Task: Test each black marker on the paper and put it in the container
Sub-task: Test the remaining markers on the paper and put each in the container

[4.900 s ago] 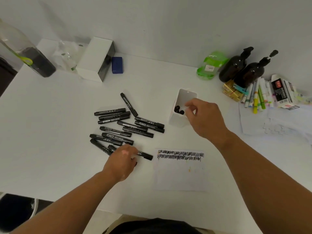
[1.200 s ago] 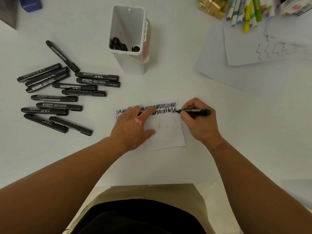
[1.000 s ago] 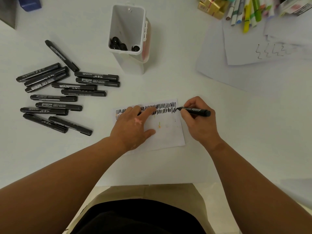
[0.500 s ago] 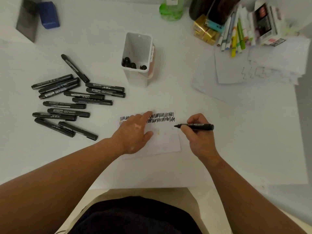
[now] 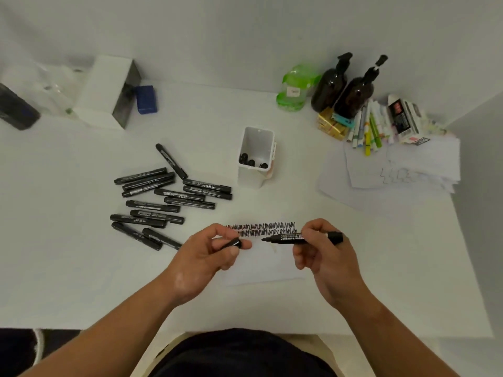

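Above a white table (image 5: 68,268), the right hand (image 5: 326,257) curls its fingers around an uncapped black marker (image 5: 294,237), held level with its tip pointing left. The left hand (image 5: 201,257) pinches what looks like the marker's cap (image 5: 233,243). Both hover over the scribbled paper (image 5: 266,268); the white container (image 5: 251,178) stands beyond it, holding marker ends, with loose black markers (image 5: 163,205) lying to its left.
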